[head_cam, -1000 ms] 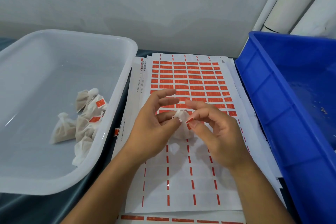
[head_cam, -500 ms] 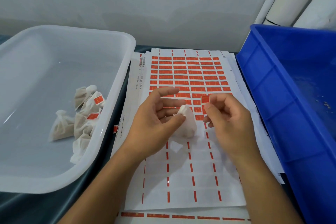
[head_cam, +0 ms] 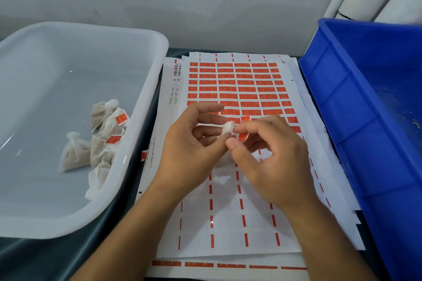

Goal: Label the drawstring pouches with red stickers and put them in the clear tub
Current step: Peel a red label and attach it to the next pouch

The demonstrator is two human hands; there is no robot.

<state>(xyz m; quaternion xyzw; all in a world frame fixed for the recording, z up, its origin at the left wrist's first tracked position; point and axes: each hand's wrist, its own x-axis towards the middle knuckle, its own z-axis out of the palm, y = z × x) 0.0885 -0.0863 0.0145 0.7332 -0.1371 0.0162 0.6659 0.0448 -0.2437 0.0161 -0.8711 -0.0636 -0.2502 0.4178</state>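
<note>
My left hand [head_cam: 191,143] pinches the gathered top of a small white drawstring pouch [head_cam: 229,128] between thumb and fingers, holding it up over the middle of the sticker sheet [head_cam: 230,203]. My right hand [head_cam: 271,162] meets it from the other side, thumb and forefinger curled around a red sticker [head_cam: 243,136] that is bent against the pouch's neck; a bit of red also shows just above my forefinger. The sheet lies on a stack of similar sheets at the centre of the dark worktop [head_cam: 75,255], its far half full of red stickers, its near half peeled down to white backing with short red dashes. The clear tub [head_cam: 146,102] sits along the worktop's left edge, just beside the sheets, and a cluster of labelled pouches [head_cam: 100,139] lies against its right wall, red stickers showing on two of them. A blue bin [head_cam: 356,134] stands along the right edge, its wall overlapping the sheets' right margin. One stray red sticker [head_cam: 143,155] sits at the left edge of the sheets, near the tub's rim.
</note>
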